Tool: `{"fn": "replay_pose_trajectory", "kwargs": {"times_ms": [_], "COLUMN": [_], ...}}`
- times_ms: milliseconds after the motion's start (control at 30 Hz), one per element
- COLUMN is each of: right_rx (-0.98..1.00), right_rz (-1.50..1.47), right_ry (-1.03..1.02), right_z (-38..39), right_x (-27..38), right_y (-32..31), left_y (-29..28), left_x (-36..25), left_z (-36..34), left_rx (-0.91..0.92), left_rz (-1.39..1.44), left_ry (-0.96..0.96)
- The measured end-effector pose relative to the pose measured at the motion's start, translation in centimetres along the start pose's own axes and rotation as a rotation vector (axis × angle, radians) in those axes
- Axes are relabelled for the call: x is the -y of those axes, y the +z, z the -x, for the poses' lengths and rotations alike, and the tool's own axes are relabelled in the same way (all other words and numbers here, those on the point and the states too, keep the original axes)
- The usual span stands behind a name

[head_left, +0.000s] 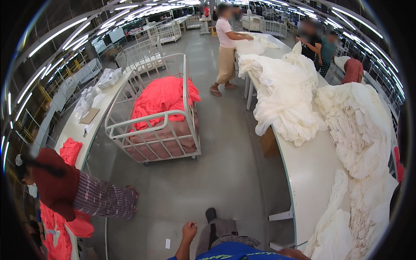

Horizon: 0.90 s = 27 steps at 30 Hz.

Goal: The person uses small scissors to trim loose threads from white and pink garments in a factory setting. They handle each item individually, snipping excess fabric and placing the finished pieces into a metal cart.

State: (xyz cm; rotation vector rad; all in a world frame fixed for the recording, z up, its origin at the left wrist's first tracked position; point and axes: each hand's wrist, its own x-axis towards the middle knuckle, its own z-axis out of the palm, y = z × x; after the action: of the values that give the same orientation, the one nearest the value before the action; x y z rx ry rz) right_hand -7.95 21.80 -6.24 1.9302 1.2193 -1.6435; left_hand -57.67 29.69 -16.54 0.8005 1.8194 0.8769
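Observation:
My left hand [189, 231] hangs in front of my leg, above the grey floor, with its fingers curled closed. A small pale spot shows at the fingertips; whether it is a held thing I cannot make out. Of my right arm [294, 253] only a bit of skin shows at the lower edge, beside the white table [305, 173], and its fingers are hidden. Nearest to that side lies a long heap of white cloth [359, 130] on the table. Another pile of white cloth [284, 86] lies further along it.
Ahead to the left stands a white wheeled cage cart [158, 119] with coral-red cloth [162, 97]. A person in a dark red top [56, 182] works at the left table [97, 117]. Another person [225, 39] stands by the far white table. A white slip [167, 243] lies on the floor.

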Motion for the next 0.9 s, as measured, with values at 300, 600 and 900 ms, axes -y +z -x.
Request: {"fn": "replay_pose_trajectory", "kwargs": {"times_ms": [300, 600, 900], "right_rx": [-0.263, -0.122, 0.074], "right_rz": [0.161, 0.171, 0.132], "right_ry": [-0.531, -0.546, -0.527], "right_z": [-13.7, -22.0, -35.3], "right_x": [24.5, 34.6, 44.9], "right_y": [-9.4, -19.1, -33.9], "left_y": [1.2, -2.3, 1.6], "left_x": [-17.4, -37.4, -45.2], "left_z": [-16.0, -33.1, -47.0], "left_rx": [-0.087, -0.203, -0.455], "left_rz": [0.262, 0.392, 0.588], "left_ry": [0.188, 0.396, 0.403]}}
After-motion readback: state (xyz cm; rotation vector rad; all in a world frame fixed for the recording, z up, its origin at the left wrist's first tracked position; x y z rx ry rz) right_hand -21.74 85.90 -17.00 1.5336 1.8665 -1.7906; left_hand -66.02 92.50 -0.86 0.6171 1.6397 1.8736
